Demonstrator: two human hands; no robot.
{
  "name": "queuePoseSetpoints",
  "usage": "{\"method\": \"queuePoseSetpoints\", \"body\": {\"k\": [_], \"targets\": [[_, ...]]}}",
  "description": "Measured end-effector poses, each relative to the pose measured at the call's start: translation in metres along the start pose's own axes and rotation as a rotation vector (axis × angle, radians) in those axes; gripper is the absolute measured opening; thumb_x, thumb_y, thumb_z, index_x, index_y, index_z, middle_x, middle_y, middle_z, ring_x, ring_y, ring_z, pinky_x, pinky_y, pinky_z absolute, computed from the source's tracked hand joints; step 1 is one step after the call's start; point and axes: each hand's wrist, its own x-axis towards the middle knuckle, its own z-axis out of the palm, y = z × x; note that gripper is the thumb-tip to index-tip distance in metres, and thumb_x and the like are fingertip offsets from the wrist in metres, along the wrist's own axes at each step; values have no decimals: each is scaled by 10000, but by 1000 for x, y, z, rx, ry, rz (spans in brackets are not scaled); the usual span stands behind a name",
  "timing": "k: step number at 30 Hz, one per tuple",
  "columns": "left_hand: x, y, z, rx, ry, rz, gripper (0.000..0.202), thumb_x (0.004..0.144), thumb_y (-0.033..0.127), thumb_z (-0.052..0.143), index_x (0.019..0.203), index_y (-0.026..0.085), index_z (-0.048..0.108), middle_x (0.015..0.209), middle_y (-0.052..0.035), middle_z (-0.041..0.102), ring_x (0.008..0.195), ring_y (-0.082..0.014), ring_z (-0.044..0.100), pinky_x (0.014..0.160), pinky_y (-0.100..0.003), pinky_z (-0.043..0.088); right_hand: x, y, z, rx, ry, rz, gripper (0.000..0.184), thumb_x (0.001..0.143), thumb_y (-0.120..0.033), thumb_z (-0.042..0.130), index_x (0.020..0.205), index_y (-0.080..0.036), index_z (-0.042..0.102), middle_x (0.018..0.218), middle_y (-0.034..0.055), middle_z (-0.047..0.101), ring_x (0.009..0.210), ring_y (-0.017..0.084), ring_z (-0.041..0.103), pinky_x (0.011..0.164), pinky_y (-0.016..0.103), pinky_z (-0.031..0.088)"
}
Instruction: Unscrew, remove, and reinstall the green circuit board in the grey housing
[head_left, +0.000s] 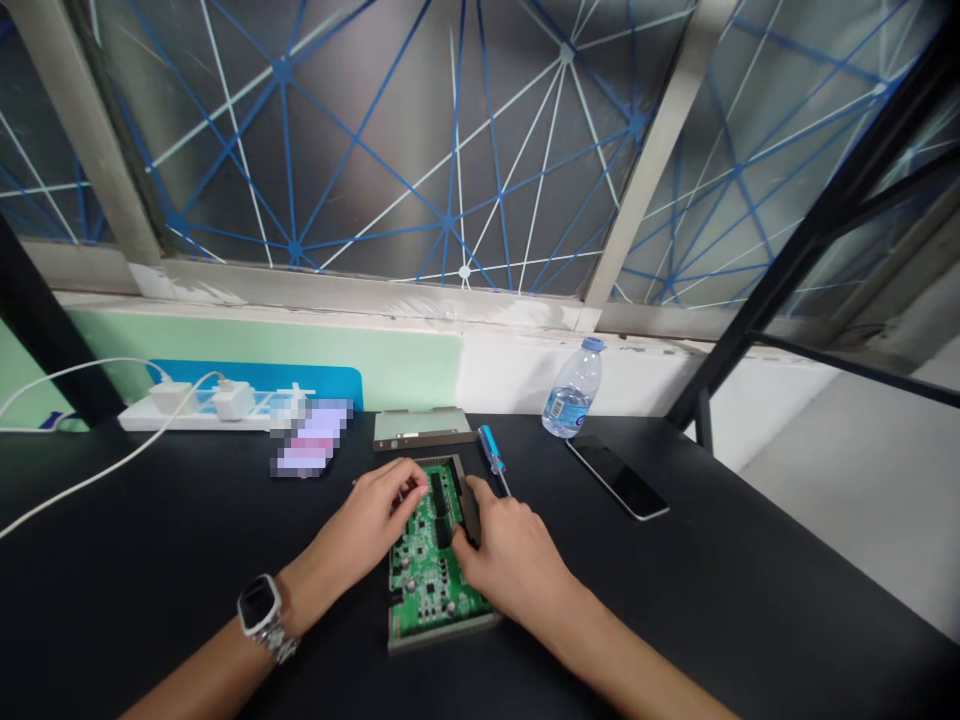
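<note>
A green circuit board [431, 575] sits in a shallow metal casing on the black desk, directly in front of me. My right hand [517, 550] grips the casing's dark raised right edge [469, 510], thumb on the inner side and fingers outside. Over the board's upper left part, my left hand [390, 505] has its fingers curled in and pinched toward the thumb. Whatever may be between those fingertips is hidden. A screwdriver with a blue handle [491, 450] lies just beyond my right hand, its shaft pointing toward it.
Behind the board lies a flat metal cover [420, 428]. A water bottle [574, 392] and a dark-screened phone [619, 478] are to the right. On the left are a white power strip [135, 416] with plugs and cables and a lit, blurred-out screen [311, 440].
</note>
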Motion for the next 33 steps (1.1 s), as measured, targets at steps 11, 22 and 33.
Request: {"method": "queuePoseSetpoints", "body": {"k": [11, 22, 33], "targets": [[-1, 4, 0, -230, 39, -127, 176, 935, 315, 489, 839, 191, 571, 716, 13, 568, 657, -135, 558, 615, -249, 451, 38, 63, -9, 140, 21, 169, 266, 838, -407, 606, 946, -164, 622, 656, 20, 627, 589, 167, 576, 569, 253, 344], [5, -2, 5, -667, 120, -272, 251, 853, 403, 620, 828, 156, 590, 768, -33, 657, 667, -144, 613, 641, -287, 529, 50, 73, -4, 582, -90, 201, 144, 834, -268, 541, 724, -175, 532, 479, -53, 508, 389, 72, 396, 432, 208, 310], [3, 7, 2, -1135, 247, -561, 294, 765, 353, 771, 893, 121, 645, 956, -118, 727, 920, -205, 683, 923, -345, 518, 36, 40, -5, 1602, 143, -58, 216, 859, -353, 681, 892, -165, 581, 787, 56, 714, 699, 169, 680, 703, 302, 546]]}}
